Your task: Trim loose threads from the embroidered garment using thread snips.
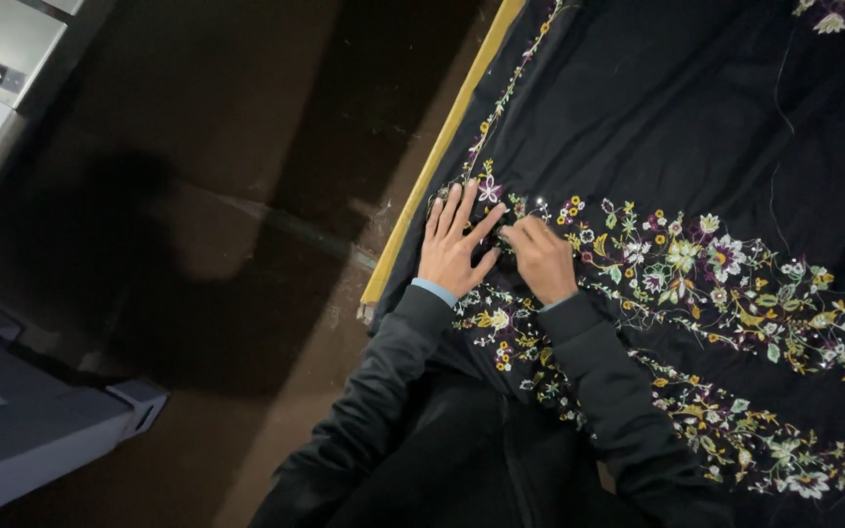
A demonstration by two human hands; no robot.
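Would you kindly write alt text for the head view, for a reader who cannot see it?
Two hands work close together on black fabric embroidered with flowers: the left hand lies flat with fingers spread, the right hand is curled beside it. The cloth is stretched over a yellow frame edge above a dark floor.

This looks like an embroidery workshop. A wide black cloth (696,127) is stretched flat across a long work frame, its yellow wooden rail (439,156) running along the cloth's left edge. Bands of stitched flowers (696,264) in white, yellow, purple and green, dotted with small shiny beads, cross the cloth, and loose threads trail over the plain part toward the far right corner. The floor (246,196) beside the frame is bare, dark and worn, with a seam running across it. A grey metal cabinet (2,59) stands by the far left, and another grey unit (41,430) sits lower down, near the left edge.
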